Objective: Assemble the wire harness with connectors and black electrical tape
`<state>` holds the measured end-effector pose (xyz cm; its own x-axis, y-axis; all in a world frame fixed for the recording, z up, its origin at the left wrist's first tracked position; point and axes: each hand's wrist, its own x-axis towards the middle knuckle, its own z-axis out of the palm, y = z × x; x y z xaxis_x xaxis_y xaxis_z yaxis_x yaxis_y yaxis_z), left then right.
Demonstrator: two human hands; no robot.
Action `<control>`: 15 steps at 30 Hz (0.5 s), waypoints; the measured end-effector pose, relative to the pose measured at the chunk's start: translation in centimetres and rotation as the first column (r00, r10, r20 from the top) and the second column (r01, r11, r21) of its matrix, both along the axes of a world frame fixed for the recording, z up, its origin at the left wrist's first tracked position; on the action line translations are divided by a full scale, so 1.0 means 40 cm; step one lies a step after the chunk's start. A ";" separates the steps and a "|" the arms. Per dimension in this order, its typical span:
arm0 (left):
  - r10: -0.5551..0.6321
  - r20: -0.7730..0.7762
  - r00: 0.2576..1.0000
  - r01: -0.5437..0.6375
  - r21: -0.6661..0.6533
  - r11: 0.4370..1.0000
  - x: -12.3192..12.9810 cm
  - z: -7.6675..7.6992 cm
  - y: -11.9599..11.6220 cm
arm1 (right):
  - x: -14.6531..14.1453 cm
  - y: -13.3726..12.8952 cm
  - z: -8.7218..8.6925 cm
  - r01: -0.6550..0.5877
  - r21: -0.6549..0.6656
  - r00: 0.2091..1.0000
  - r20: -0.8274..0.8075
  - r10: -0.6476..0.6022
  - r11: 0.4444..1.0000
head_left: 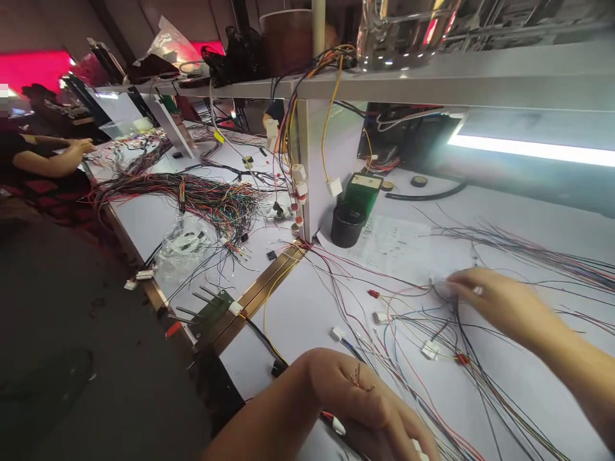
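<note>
My left hand (369, 403) is low in the view, fingers curled down around a white connector (420, 451) that shows only in part at the fingertips. Beside its wrist side lies another white connector (338, 425) with red and black wires, partly under the hand. My right hand (485, 298) is over the table at the right, blurred by motion, thumb and fingers drawn together. At its fingertips is a smeared pale piece among dark wires, too blurred to name. Between the hands lie loose wires with a white connector (430, 349) and a red connector (462, 359).
A black cup (346, 225) and a green box (364, 195) stand by the divider (331, 141). Wires with connectors hang from the shelf (413, 83). A large wire bundle (202, 198), a plastic bag (185, 246) and a pronged green board (211, 314) lie left. Another person's hand (74, 155) is far left.
</note>
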<state>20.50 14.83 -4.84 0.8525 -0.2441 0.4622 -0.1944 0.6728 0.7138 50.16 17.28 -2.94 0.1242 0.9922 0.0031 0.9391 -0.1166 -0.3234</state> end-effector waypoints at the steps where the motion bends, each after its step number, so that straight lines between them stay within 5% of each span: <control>1: 0.021 -0.032 0.999 -0.020 0.031 0.999 -0.003 0.007 0.003 | -0.052 0.012 0.012 -0.067 -0.034 0.997 -0.027 0.066 0.997; 5: 0.046 -0.075 0.996 -0.041 0.059 0.997 -0.010 0.010 0.008 | -0.188 0.061 0.030 -0.264 -0.098 0.963 -0.071 0.258 0.959; 11: -0.125 0.050 0.991 0.126 -0.022 0.992 0.028 -0.060 0.005 | -0.306 0.133 0.007 -0.260 -0.223 0.965 -0.018 0.262 0.940; 15: -0.219 0.015 0.976 0.219 0.035 0.975 0.043 -0.079 0.009 | -0.345 0.153 -0.019 -0.320 -0.230 0.946 -0.030 0.322 0.919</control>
<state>22.23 15.20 -8.01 0.7681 -0.4393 0.4658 -0.0580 0.6768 0.7339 36.34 23.40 -3.71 -0.2002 0.9527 -0.2287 0.9408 0.1218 -0.3163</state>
